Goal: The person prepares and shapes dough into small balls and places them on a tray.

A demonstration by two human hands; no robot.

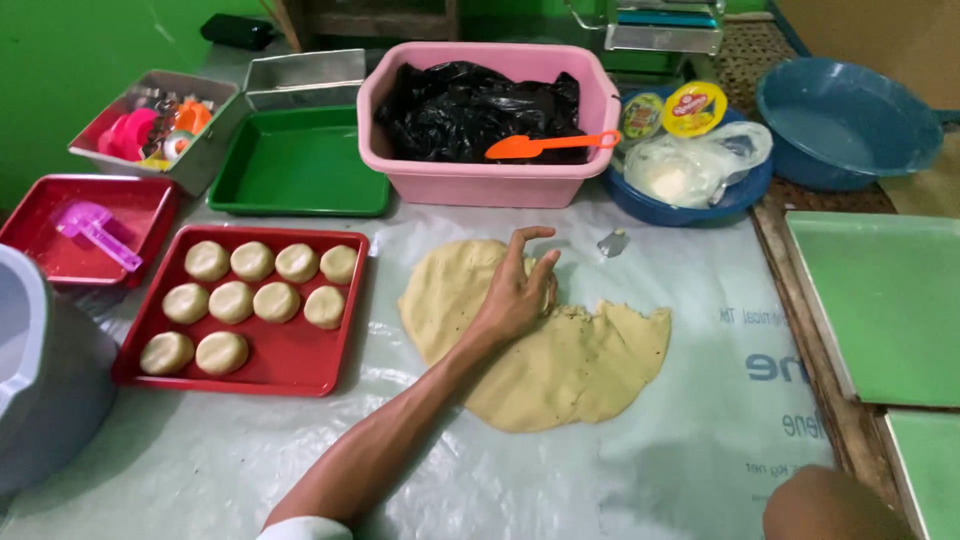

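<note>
My left hand [515,295] rests on a flat sheet of pale yellow dough [570,360] spread on a plastic sheet [640,470]. Its palm is on the dough's upper middle, and its fingers are apart and lifted, holding nothing. To the left, a red tray [290,360] carries several round dough discs [232,301] in rows. A rounded patch of skin [830,505] shows at the bottom right edge; whether it is my right hand I cannot tell.
Behind the dough stands a pink tub [480,180] with a black bag and an orange spatula [545,146]. A green tray [300,165], a metal box of cutters [160,125], blue basins [845,120], a second red tray [80,225] and green boards [885,300] surround the work area.
</note>
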